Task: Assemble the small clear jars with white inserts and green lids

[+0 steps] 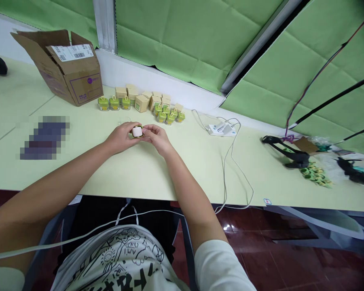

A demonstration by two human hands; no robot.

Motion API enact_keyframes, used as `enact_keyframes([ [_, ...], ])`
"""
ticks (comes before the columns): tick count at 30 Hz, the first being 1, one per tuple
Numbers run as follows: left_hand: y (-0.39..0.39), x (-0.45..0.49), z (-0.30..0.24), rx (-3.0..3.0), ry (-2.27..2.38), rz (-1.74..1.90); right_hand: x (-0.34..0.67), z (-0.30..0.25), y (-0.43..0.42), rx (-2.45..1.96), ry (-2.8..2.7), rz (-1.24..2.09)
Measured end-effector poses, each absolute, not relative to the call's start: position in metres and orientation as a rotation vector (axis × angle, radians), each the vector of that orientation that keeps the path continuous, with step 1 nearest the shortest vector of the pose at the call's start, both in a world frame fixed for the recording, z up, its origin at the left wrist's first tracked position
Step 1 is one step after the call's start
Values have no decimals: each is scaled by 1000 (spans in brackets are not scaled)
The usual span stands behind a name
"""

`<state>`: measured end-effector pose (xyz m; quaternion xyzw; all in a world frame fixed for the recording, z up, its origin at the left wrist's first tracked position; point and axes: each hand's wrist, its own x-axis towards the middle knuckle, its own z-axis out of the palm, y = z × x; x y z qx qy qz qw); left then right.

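Over the table, both my hands are on a small container [137, 131] with a pale pinkish-white face and a dark yellow-green rim. My left hand [121, 138] wraps round its left side, fingers curled behind. At its right edge, my right hand [158, 139] has thumb and fingers closed on the rim. Just beyond stand small green-lidded clear jars [114, 103] with loop handles, several in a row at left. A tighter cluster of like jars [170, 118] is on the right. Something thin and clear lies behind my left hand, too faint to name.
Small tan cartons [142, 103] stand behind the jars. An open cardboard box [81, 83] is at back left. A white power strip [221, 129] with trailing cables [234, 157] lies to the right, near a black stand-like object [291, 155] and green parts [315, 174].
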<state>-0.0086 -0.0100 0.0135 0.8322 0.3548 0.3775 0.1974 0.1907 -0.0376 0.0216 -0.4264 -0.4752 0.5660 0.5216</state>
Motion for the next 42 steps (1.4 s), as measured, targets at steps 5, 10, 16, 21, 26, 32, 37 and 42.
enact_keyframes([
  [5,-12,-7,15,2312,1034,1048,189,22,-38,-1047,-1138,1372],
  [10,-13,-6,14,2326,1012,1044,185,24,-41,-1086,-1156,1402],
  [16,-12,-7,13,2407,995,1017,179,21,-44,-1196,-1274,1269],
  [21,-15,-6,16,2346,1042,1044,185,22,-41,-1120,-1248,1335],
  [26,-16,-6,17,2342,1054,1043,190,22,-38,-1148,-1269,1283],
  [32,-14,-6,17,2346,1057,1067,188,24,-40,-1214,-1341,1182],
  [37,-15,-6,17,2451,1045,1045,183,28,-47,-1375,-1530,944],
  [42,-16,-6,17,2451,1046,1036,182,29,-48,-1327,-1552,1011],
])
